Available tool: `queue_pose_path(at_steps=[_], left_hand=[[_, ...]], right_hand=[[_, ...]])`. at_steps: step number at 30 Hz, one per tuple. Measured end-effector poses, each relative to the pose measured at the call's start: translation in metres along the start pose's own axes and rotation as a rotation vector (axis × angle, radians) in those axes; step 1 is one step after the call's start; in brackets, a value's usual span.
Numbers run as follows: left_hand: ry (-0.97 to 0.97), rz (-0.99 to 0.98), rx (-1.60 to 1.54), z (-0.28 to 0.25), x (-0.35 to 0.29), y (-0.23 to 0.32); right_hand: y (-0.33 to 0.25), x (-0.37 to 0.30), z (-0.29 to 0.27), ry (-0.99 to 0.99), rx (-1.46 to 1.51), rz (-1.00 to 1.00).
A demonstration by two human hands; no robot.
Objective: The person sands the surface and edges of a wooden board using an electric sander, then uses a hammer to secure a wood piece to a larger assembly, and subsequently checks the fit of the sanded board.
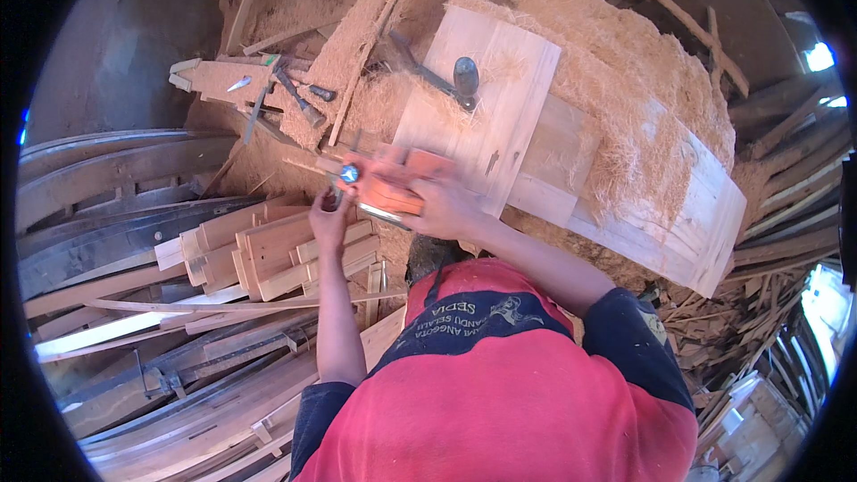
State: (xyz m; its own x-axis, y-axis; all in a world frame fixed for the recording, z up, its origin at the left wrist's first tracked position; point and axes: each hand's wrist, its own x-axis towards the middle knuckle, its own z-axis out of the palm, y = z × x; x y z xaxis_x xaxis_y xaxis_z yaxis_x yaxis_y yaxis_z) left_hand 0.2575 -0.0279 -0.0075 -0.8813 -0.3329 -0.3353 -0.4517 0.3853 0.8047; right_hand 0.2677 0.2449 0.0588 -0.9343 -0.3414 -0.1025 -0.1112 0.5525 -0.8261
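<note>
Planer [399, 195], orange and pretty blurry, is held just in front of the body, over the near left end of a pale board [513, 76]. Its body is gripped by the right hand [444, 207], fingers closed round it, with the forearm brought in from the right. A blue disc [349, 174] is seen on its left end, and a shiny strip [379, 212] is shown along the near side. The left hand [330, 219] is held right by that end, fingers curled, but whether anything is actually gripped there can't be told; what the planer is resting on can't be made out either. Farther up the pale board, a dark tool [465, 80] with a rounded end is left lying among loose curls. To the right, another board [705, 245] is partly buried under a big heap of shavings [643, 116]. Off to the left, a hammer [299, 98] and other small tools are scattered on a dusty beam [214, 76]. Below those, cut blocks [268, 254] are piled up, and long planks [178, 424] are stacked nearer the red shirt [500, 402].
</note>
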Motion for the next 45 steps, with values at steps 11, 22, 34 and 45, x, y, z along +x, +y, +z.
queue_pose_path(at_steps=[11,22,34,45], left_hand=[[-0.188,-0.009,0.088,0.04,-0.049,-0.002],[-0.186,-0.028,0.098,0.091,-0.116,0.009],[-0.003,-0.004,-0.143,-0.02,0.023,-0.015],[-0.261,-0.04,0.122,0.092,-0.114,0.012]], right_hand=[[0.016,-0.077,-0.045,-0.045,-0.097,0.141],[0.052,-0.147,-0.071,0.08,-0.115,0.039],[-0.017,0.026,0.006,-0.054,0.018,0.025],[0.044,-0.148,-0.077,0.068,-0.111,0.106]])
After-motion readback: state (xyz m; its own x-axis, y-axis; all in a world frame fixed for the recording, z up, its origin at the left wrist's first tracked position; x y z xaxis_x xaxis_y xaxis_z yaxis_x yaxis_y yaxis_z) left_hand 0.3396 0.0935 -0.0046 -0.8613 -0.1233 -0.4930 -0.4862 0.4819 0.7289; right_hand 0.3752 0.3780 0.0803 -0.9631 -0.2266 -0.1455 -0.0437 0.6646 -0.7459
